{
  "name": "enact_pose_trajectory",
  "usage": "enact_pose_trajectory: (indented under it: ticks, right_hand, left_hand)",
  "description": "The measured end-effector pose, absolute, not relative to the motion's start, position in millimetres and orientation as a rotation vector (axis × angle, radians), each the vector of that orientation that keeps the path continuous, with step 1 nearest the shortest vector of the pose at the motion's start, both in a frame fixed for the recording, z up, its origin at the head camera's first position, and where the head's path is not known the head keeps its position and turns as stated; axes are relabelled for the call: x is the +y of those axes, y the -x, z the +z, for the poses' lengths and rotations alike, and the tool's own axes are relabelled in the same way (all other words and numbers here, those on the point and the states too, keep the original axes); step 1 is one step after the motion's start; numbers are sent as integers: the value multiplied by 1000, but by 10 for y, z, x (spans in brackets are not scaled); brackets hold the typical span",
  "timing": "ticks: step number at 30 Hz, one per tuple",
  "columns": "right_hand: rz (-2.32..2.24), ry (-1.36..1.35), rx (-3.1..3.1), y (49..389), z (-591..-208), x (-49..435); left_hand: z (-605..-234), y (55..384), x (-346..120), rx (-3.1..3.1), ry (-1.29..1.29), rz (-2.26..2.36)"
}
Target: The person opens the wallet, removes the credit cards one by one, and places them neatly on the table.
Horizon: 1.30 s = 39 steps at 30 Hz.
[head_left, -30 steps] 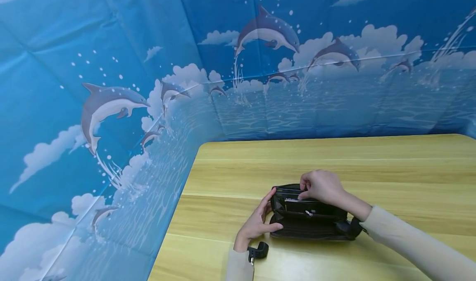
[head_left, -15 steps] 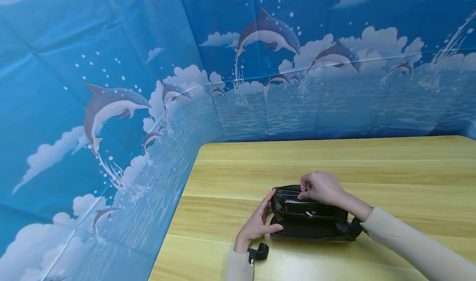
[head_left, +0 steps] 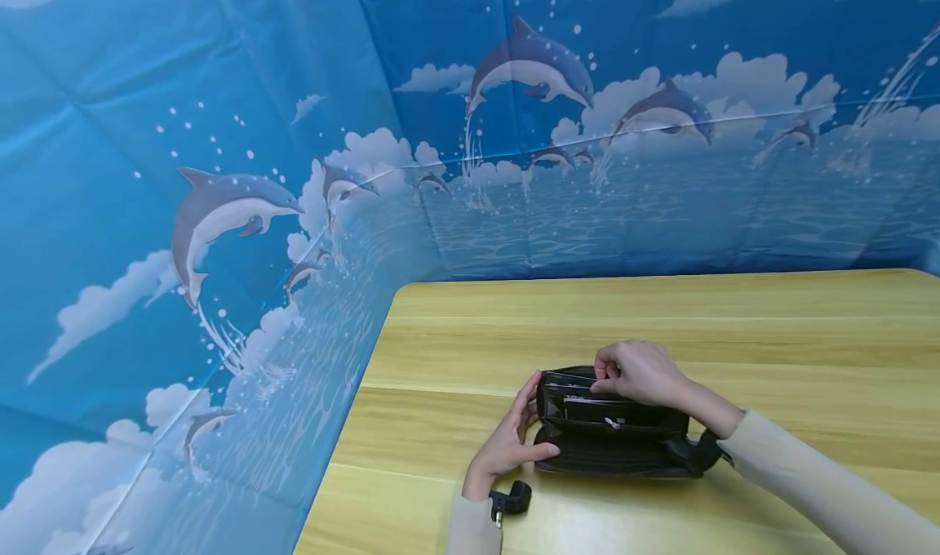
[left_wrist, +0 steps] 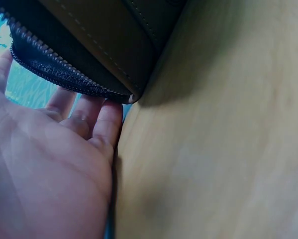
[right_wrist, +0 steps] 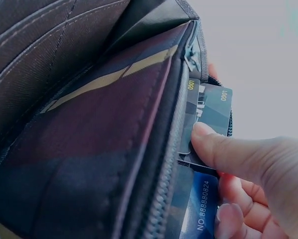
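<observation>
A dark long zip-around wallet [head_left: 617, 453] lies unzipped and spread on the table, with inner slots and a zipped pocket showing. My left hand [head_left: 503, 445] grips its left end, thumb on the near flap and fingers at the far side. In the left wrist view those fingers lie against the zip teeth [left_wrist: 64, 64]. Over the far card slots, my right hand [head_left: 642, 371] pinches a dark card [right_wrist: 219, 104] with white lettering, the thumb on its face. Another dark card [right_wrist: 190, 104] stands beside it. A blue numbered card [right_wrist: 202, 201] sits in a neighbouring slot.
The wallet stands on a light wooden table [head_left: 455, 351]. A blue dolphin-print sheet [head_left: 352, 237] hangs behind and to the left of it. A small metal zip pull [right_wrist: 191, 57] hangs at the inner pocket's end.
My right hand has shifted very slightly right, and a little more card lettering shows at the far slots. My left hand stays on the wallet's end.
</observation>
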State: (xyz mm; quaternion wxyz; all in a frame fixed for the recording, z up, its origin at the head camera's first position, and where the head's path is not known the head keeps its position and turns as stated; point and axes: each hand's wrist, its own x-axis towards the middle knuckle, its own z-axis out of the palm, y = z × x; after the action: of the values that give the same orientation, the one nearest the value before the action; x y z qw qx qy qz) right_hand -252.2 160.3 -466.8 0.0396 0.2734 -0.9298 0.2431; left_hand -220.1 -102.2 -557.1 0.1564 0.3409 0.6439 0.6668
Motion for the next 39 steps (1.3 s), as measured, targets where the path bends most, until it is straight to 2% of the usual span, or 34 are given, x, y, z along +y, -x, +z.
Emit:
enact_pose_trajectory:
  ticks: [11,18,22,39]
  right_hand:
    - [791,-814,-2853,2529,-4689,1625]
    - [826,-841,-2850,2540,-4725,1638]
    - [830,-852,-2853,2550,-4740,1650]
    - [786,-873,-2847,2524,-4706,1652]
  left_hand:
    - [-5814,2285,-1013,1865,-955,1917]
    - [-5700,2246,-1017,1869,-944,1905]
    - [-5827,2288,-1021,1877,-946,1920]
    - [-5839,2292,-1018,1879,-930,1923]
